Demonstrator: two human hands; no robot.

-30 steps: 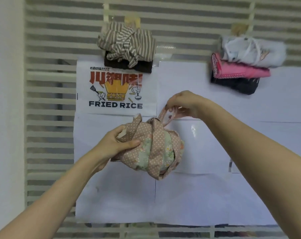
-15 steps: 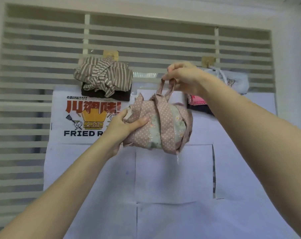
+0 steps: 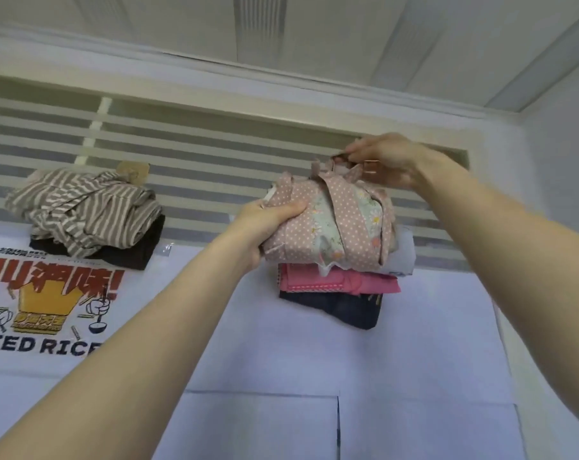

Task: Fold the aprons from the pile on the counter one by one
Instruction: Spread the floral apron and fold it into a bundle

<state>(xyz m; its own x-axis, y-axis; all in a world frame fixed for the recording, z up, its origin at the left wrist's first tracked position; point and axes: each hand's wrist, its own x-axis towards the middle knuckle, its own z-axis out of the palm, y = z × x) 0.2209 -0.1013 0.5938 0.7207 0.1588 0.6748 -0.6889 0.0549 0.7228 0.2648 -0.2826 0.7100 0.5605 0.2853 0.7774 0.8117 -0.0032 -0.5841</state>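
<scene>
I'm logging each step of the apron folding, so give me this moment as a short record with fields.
held item: polka-dot apron, folded into a bundle
left hand: grips the bundle's left end
right hand: pinches the strap at the bundle's top
position: bundle on or just above the right stack
right stack: white apron, pink apron, dark apron
left pile: striped apron over a dark one
surface: white paper sheets

White paper sheets (image 3: pixel 314 353) cover the counter, a "FRIED RICE" poster (image 3: pixel 45 313) lies at left, slatted blinds (image 3: pixel 198 154) behind, ceiling (image 3: pixel 281 28) above.
</scene>
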